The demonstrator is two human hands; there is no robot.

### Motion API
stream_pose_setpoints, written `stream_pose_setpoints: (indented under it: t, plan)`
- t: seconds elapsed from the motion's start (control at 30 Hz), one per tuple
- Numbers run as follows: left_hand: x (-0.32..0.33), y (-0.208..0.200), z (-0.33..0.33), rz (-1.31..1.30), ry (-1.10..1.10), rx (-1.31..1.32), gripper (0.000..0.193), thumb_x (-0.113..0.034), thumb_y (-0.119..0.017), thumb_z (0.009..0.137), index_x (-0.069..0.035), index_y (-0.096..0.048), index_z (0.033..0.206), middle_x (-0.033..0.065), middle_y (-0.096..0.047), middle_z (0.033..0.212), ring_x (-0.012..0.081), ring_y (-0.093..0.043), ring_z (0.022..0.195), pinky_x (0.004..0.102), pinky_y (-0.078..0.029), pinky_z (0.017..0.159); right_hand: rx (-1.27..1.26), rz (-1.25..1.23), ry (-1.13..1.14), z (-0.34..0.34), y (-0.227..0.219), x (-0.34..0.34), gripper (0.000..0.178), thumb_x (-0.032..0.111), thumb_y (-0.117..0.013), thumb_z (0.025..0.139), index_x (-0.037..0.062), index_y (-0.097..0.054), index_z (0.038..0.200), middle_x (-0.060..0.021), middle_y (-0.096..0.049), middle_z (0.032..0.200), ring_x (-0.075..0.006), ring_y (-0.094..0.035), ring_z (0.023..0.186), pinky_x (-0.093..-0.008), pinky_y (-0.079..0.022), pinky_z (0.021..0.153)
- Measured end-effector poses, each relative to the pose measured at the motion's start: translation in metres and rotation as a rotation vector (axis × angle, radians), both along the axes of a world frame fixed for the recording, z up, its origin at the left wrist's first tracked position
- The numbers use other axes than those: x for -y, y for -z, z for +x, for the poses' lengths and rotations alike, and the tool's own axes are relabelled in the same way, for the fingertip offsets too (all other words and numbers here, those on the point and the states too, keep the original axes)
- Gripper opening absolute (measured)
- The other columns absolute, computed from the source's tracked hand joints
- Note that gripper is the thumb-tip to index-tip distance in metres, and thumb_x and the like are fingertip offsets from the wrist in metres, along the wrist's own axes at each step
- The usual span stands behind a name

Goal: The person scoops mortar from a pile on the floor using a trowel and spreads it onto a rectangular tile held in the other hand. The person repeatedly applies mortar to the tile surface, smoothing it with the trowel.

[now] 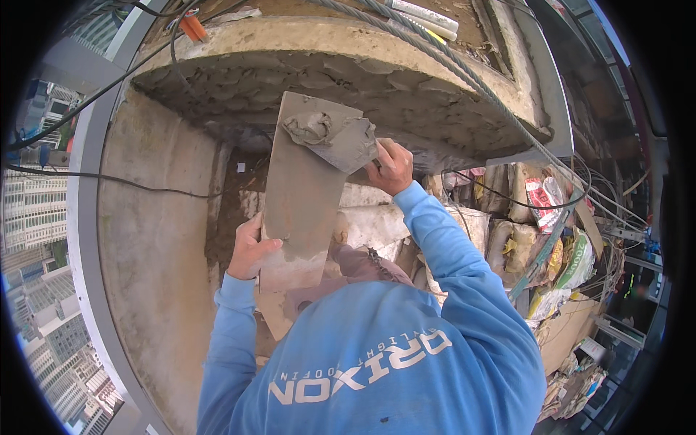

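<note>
My left hand (251, 248) grips the left edge of a long flat mortar board (303, 199), thumb on top and fingers underneath. The board is smeared with grey mortar and reaches forward from my body. A lump of wet mortar (309, 127) lies near its far end. My right hand (391, 167) is closed round a trowel, its handle mostly hidden by my fingers. The trowel's flat grey blade (349, 147) rests at the lump's right side, over the board's far right edge. Beyond both hands, a wall face (333, 83) carries rough, uneven wet mortar.
A thick steel cable (464, 72) slants across the ledge (246, 36). Stacked sacks (518, 239) lie to the right. Thin black cable (123, 181) crosses the left-hand concrete wall (156, 232). A metal edge (90, 239) borders a high drop with buildings below.
</note>
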State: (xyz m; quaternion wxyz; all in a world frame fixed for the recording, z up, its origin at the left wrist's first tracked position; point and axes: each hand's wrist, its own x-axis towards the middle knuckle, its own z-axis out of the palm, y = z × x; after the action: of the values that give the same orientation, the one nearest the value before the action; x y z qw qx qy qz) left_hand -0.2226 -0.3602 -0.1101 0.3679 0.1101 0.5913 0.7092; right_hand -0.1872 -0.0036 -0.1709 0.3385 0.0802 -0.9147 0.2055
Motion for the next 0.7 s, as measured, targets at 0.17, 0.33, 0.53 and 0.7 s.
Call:
stream_pose_setpoints:
  t: [0.17,0.33,0.53,0.7]
  plan:
    - [0.025,0.012,0.016,0.172,-0.527,0.209,0.071,-0.01,-0.064,0.075,0.004,-0.045,0.142,0.0149,-0.06,0.129,0.0267,-0.06,0.117,0.036,-0.05,0.098,0.079,0.032,0.064,0.021,0.04,-0.023,0.061,0.008,-0.079,0.064,0.0088,-0.064,0.123,-0.0089,-0.065,0.093,-0.0292,-0.066,0.074,-0.039,-0.055,0.063]
    - [0.073,0.027,0.042,0.103,-0.862,0.215,0.071,-0.008,-0.061,0.077,0.004,-0.041,0.144,0.0167,-0.056,0.134,0.0311,-0.059,0.119,0.0406,-0.051,0.1,0.59,0.134,0.057,0.053,0.092,-0.055,0.044,0.032,-0.071,0.089,0.0095,-0.062,0.125,-0.011,-0.066,0.096,-0.0329,-0.067,0.078,-0.0431,-0.055,0.063]
    - [0.103,0.041,0.073,0.004,-0.967,0.259,0.069,-0.007,-0.058,0.078,0.003,-0.041,0.144,0.0163,-0.057,0.133,0.031,-0.059,0.118,0.0412,-0.051,0.1,1.146,0.102,0.187,-0.015,0.162,-0.129,0.05,0.043,-0.057,0.097,0.0009,-0.061,0.123,-0.0284,-0.067,0.105,-0.0493,-0.064,0.095,-0.0555,-0.052,0.082]
    - [0.104,0.055,0.09,-0.067,-1.002,0.303,0.068,-0.007,-0.058,0.078,0.003,-0.042,0.143,0.0164,-0.057,0.131,0.0305,-0.06,0.118,0.041,-0.051,0.1,1.177,0.036,0.362,-0.045,0.181,-0.147,0.05,0.043,-0.05,0.1,0.0002,-0.058,0.125,-0.0319,-0.067,0.099,-0.0515,-0.062,0.098,-0.0573,-0.05,0.086]
